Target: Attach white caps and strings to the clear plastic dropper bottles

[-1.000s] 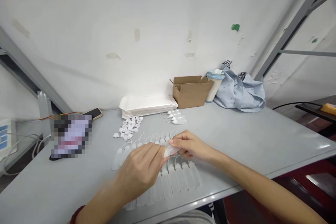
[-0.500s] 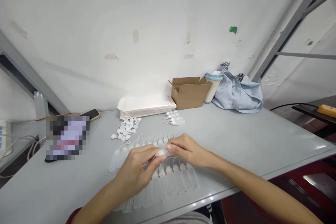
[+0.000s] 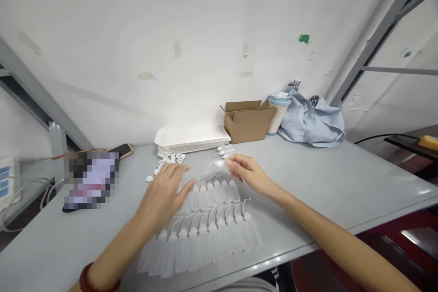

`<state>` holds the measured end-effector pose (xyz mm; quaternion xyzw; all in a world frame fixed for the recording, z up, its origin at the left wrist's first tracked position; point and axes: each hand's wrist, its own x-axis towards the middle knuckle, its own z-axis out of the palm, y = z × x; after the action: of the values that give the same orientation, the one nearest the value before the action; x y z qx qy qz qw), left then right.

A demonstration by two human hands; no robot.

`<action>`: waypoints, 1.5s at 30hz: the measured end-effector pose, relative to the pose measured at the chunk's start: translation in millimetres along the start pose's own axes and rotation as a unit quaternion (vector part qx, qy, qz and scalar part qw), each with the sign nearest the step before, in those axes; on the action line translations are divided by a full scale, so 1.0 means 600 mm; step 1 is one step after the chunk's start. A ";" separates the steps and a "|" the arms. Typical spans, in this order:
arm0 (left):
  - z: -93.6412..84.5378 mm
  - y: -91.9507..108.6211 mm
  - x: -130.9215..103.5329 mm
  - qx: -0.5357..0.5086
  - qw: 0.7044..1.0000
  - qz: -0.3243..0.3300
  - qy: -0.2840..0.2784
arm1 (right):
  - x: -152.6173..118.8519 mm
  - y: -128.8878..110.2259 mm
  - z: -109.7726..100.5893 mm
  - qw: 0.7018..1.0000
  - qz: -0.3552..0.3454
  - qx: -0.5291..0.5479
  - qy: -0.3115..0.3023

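Grey tabletop [image 3: 308, 182], bearing two front-to-back rows of slim translucent plastic bottles [image 3: 193, 248], contents indistinct, and an open brown cardboard box [image 3: 249, 125], its interior mostly hidden. Left hand [image 3: 166, 191]: thumb and fingers apart, nothing visible between them. Right hand [image 3: 248, 173]: fingertips clamped on one blurred translucent container [image 3: 217, 164], which extends leftward from them — long axis roughly crosswise, near the far row. Loose white plastic caps [image 3: 179, 159] lie heaped — just past the left hand, which partly covers them.
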<state>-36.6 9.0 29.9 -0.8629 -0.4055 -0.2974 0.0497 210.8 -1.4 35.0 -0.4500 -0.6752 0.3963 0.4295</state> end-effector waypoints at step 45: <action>0.008 -0.044 0.028 -0.152 0.953 -0.250 -0.080 | 0.000 0.008 -0.010 0.962 -0.008 -0.272 -0.012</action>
<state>-45.1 39.3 31.2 -0.7523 -0.5611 -0.2881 -0.1903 217.9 0.8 32.7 -0.5399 -0.7663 0.1993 0.2857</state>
